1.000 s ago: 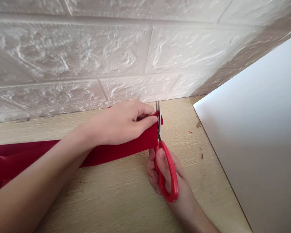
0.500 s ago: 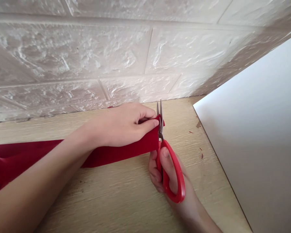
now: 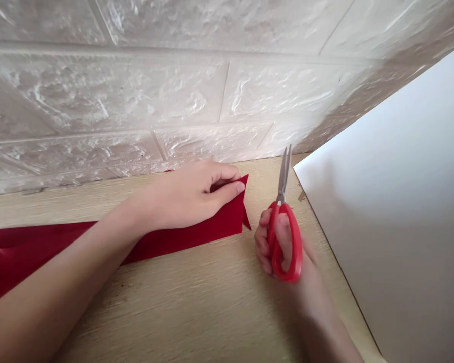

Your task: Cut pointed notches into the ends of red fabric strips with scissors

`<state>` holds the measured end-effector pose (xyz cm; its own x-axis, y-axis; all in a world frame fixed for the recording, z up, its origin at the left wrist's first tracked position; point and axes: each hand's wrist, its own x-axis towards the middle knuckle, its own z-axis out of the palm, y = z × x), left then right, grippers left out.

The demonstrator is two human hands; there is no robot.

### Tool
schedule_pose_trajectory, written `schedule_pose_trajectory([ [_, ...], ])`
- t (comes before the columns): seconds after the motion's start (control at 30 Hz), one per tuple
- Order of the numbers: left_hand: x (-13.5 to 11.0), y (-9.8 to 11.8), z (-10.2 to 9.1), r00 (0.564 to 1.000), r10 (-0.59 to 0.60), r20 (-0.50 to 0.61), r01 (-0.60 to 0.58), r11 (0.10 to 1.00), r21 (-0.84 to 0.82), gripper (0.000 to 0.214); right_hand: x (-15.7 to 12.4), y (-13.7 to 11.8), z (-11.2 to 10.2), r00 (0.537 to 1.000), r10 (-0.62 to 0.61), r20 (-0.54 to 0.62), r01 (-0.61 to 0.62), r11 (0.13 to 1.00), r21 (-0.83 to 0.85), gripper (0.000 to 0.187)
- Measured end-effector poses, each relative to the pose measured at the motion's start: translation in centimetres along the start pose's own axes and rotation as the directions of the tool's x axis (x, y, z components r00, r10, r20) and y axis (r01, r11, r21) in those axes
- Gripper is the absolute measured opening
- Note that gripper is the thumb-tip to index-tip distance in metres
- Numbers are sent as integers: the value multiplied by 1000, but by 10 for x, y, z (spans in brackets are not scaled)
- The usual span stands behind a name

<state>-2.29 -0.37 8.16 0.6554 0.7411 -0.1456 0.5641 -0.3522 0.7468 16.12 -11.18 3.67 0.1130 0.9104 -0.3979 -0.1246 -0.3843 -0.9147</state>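
A strip of dark red fabric (image 3: 196, 237) runs along the wooden surface from the left edge to the middle. My left hand (image 3: 189, 196) pinches its upper right corner between thumb and fingers. Just past the strip's straight right end, a small pointed red scrap (image 3: 247, 219) pokes out, partly hidden by the fabric. Red-handled scissors (image 3: 295, 252) are in my right hand (image 3: 267, 242), with thumb and fingers through the loops. Their metal blades point up and away, nearly closed, to the right of the fabric and apart from it.
A white brick-patterned wall (image 3: 144, 96) rises behind the pale wooden surface (image 3: 181, 307). On the right leans a large smooth white panel (image 3: 404, 201). A little brown bit (image 3: 301, 195) lies by the panel's edge.
My right hand has drawn the scissors off the fabric's end, rightward and slightly up. A small pointed scrap now shows beside the end. My left hand keeps its grip.
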Motion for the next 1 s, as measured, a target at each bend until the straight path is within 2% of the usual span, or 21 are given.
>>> schedule_pose_trajectory([
  [0.07,-1,1,2,1000,-5,-18,4,1000,-25,35,2,-4,-11,990,-105,-92,79,965,-252,45],
  [0.13,-2,2,3,1000,-11,-21,10,999,-52,36,4,-5,-22,963,-222,-155,111,846,-521,39],
  [0.23,-2,3,5,999,-22,-44,20,998,-60,35,8,-5,-31,920,-319,-228,36,648,-761,44],
  [0.3,-2,4,7,998,-24,-63,22,999,-41,36,11,-4,-34,909,-327,-260,-38,554,-831,57],
  [0.37,-1,5,8,997,-16,-77,14,1000,-22,35,12,-3,-35,902,-336,-271,-84,480,-873,62],
  [0.43,0,5,9,996,-3,-92,2,1000,-12,35,13,-1,-37,887,-385,-256,-81,416,-906,58],
  [0.53,-1,4,10,994,5,-105,-6,1000,-10,36,14,6,-42,836,-517,-184,-9,323,-946,48],
  [0.6,-2,3,11,994,8,-110,-9,1000,-8,36,16,10,-44,807,-571,-152,-2,254,-967,47],
  [0.67,-4,3,12,993,27,-119,-27,1000,-4,35,18,8,-44,821,-555,-130,-43,167,-985,46],
  [0.8,-7,3,13,991,57,-125,-56,998,13,34,23,-17,-37,901,-410,-138,-164,-27,-986,39],
  [0.83,-7,3,13,991,58,-122,-57,998,11,35,23,-26,-34,909,-382,-164,-190,-31,-981,38],
  [0.87,-8,3,13,991,59,-121,-59,998,5,36,22,-34,-30,911,-374,-175,-185,11,-983,37],
  [0.9,-8,3,13,990,63,-125,-64,998,-5,37,21,-42,-25,912,-380,-157,-126,104,-987,35],
  [0.93,-9,4,12,988,72,-138,-75,997,-20,36,20,-48,-20,915,-388,-114,-21,237,-971,36],
  [1.0,-9,7,11,980,101,-174,-112,992,-56,34,18,-54,-9,932,-362,33,231,521,-822,48],
])
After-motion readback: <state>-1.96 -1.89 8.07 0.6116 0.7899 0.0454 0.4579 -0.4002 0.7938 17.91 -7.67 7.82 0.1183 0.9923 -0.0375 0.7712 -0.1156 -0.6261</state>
